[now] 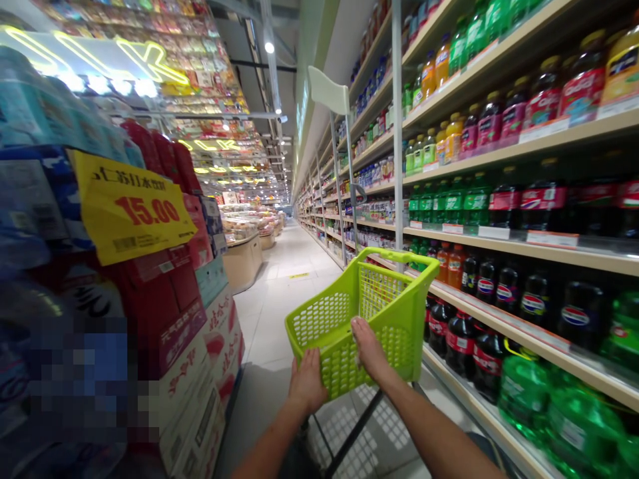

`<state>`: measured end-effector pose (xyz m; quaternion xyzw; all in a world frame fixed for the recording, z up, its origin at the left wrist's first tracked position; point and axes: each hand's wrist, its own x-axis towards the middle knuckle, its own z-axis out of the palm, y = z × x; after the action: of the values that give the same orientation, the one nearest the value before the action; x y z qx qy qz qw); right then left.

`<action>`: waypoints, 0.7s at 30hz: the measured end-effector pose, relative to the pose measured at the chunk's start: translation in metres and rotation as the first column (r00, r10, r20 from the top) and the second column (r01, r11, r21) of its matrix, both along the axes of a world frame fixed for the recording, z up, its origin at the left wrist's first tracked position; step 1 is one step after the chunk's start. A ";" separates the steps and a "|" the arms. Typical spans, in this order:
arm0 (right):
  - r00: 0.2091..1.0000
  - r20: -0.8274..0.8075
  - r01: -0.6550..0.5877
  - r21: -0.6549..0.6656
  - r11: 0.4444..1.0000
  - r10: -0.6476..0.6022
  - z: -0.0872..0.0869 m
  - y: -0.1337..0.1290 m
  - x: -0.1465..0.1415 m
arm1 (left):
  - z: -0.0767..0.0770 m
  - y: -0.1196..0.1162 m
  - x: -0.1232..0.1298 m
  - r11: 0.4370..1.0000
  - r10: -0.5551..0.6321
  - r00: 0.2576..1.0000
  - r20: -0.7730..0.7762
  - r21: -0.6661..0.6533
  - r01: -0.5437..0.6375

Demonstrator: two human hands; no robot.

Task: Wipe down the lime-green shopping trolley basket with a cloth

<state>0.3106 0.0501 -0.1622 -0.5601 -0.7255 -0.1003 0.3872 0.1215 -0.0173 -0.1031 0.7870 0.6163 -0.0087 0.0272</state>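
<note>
A lime-green plastic shopping cart (399,319) with perforated walls stands in front of me, turned at an angle in the aisle. My left hand (308,380) is closed at its near left corner, fingertips at the rim. Farther right, my right hand (368,347) grips the upper edge of the near side; part of its fingers is hidden. The basket's visible floor and walls hold no goods that I can see. Below it, the cart's dark metal frame (352,429) shows between my forearms.
On the right, long shelves (529,247) hold soda bottles (534,303) close to the cart. At left, stacked drink cartons (164,299) carry a yellow price sign (134,206). The tiled aisle (294,256) runs ahead past low display counters (242,261). A tall metal ladder (352,166) leans by the shelves.
</note>
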 end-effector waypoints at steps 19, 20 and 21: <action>0.996 0.070 0.067 -0.240 0.969 -0.052 0.036 -0.024 0.101 | -0.008 0.008 0.031 0.968 -0.248 0.969 -0.014 0.025 0.249; 0.996 0.071 0.069 -0.245 0.967 -0.054 0.036 -0.027 0.100 | -0.009 0.006 0.036 0.962 -0.271 0.962 -0.007 0.029 0.271; 0.996 0.071 0.070 -0.245 0.967 -0.054 0.037 -0.029 0.100 | -0.009 0.005 0.041 0.951 -0.307 0.952 -0.003 0.035 0.307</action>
<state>0.4104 0.0207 -0.1250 -0.6229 -0.7265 -0.0388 0.2875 0.1621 -0.0125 -0.1122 0.8735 0.4867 -0.0010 0.0126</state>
